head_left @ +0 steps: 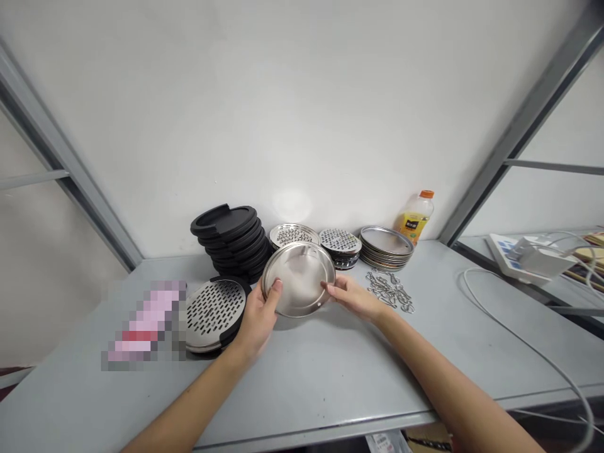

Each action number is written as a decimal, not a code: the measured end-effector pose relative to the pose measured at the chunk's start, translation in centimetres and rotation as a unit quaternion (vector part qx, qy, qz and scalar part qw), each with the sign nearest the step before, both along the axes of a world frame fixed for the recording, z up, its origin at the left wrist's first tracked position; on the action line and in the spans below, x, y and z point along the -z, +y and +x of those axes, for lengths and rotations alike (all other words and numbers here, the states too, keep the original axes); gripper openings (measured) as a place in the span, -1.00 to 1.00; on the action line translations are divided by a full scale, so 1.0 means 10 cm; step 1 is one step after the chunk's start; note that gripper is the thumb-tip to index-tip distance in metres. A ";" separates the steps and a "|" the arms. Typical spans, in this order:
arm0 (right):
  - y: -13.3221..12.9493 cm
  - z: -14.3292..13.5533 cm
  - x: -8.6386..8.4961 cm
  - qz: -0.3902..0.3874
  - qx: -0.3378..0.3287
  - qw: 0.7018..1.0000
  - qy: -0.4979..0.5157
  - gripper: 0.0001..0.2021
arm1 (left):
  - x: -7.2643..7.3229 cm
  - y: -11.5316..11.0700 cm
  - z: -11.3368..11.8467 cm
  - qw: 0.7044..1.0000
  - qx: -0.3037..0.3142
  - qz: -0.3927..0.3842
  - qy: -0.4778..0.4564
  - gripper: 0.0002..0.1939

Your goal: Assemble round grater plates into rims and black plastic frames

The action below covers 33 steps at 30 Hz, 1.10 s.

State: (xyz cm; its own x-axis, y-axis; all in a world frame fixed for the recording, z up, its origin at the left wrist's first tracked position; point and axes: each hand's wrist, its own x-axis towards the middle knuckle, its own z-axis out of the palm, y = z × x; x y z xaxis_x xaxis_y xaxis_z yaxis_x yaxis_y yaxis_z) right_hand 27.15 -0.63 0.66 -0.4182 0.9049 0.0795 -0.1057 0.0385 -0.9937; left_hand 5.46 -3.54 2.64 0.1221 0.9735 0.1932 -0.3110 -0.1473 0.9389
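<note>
Silver shallow metal dish [302,274] raised over grey table [302,384]; left hand [256,319] and right hand [356,298], fingers grasping its rim. Looks partway: slotted metal disc [216,308] sits in black holder; black round holders [236,242], perforated metal discs [340,242] stacked separately.

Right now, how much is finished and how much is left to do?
The slotted metal disc sitting in a black holder looks done. The left hand and right hand hold a round metal plate. Probably left: the tall stack of black holders, grater discs, stacked metal plates and loose metal hooks.
</note>
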 end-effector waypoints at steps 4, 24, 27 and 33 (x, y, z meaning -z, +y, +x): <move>-0.02 -0.06 0.00 -0.019 -0.038 0.996 0.073 -0.64 | -0.02 0.02 -0.02 0.999 0.015 -0.017 -0.030 -0.52; -0.06 0.11 -0.19 0.119 0.004 0.992 0.047 -0.55 | 0.10 -0.02 -0.14 0.878 -0.098 0.365 0.294 -0.69; 0.00 0.14 -0.19 0.093 0.040 0.992 0.070 -0.49 | 0.10 -0.03 -0.12 0.791 -0.047 0.511 0.333 -0.57; 0.08 0.14 -0.09 0.115 0.159 0.975 -0.102 -0.61 | 0.19 -0.01 -0.05 0.733 0.009 0.539 0.414 -0.68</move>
State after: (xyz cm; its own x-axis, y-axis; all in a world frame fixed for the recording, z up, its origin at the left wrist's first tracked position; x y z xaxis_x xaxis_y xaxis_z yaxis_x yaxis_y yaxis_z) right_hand 28.57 0.16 1.60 -0.1469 0.9594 0.2409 0.1476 0.2621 -0.9537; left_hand 4.91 -3.65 0.75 0.6431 0.3058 0.7021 0.2889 -0.9459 0.1474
